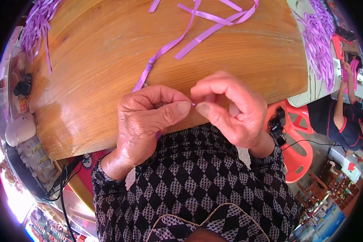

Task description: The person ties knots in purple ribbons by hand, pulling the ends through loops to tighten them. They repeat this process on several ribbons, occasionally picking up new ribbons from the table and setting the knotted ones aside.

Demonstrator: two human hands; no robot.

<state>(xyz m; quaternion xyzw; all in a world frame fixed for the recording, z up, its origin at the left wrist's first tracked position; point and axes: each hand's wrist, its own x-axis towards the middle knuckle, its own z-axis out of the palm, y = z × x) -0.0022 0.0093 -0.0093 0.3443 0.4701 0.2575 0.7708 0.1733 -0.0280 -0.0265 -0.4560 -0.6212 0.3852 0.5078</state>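
Note:
A purple satin ribbon [165,49] runs down the wooden table [97,80] and passes under my left hand [145,117]. It has a small knot [150,63] just beyond that hand. My left thumb and forefinger are pinched together on the ribbon, and a tiny purple tip [192,104] pokes out between them. Another bit of purple shows below the palm. Close beside that tip is my right hand [234,109], its fingers curled, with the thumb and forefinger slightly apart and nothing visible between them. Most of the ribbon within my left hand is hidden.
More loose purple ribbons [218,25] lie at the table's far side. Ribbon bunches hang at the far left [38,28] and over a pale table [310,90] on the right. A red plastic chair [300,159] and a person in dark clothes [347,117] are at the right.

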